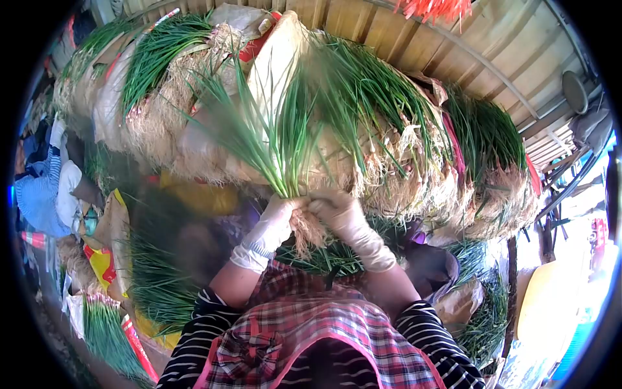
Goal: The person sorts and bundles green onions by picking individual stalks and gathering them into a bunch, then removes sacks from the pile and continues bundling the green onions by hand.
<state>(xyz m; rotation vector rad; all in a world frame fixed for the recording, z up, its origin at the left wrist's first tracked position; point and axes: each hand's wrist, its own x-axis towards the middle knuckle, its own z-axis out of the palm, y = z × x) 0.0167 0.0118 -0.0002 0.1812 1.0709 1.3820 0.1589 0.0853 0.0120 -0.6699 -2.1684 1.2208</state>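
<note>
A bunch of green onions (285, 152) stands in front of me with its green leaves fanned up and away. My left hand (275, 223), in a pale glove, is closed around the white stems low on the bunch. Below that grip hang the tan roots (307, 232). My right hand (340, 212), gloved too, is beside the left with its fingers curled together against the bunch's base. What those fingers pinch is hidden. Behind the hands, more green onions (382, 97) lie piled with their stringy roots toward me.
Further heaps of green onions (162, 55) rest at the upper left and another pile (486, 129) at the right. Loose leaves (162, 259) lie low at my left. A person in a striped sleeve (48, 172) is at the far left. Corrugated wall panels (479, 45) rise behind.
</note>
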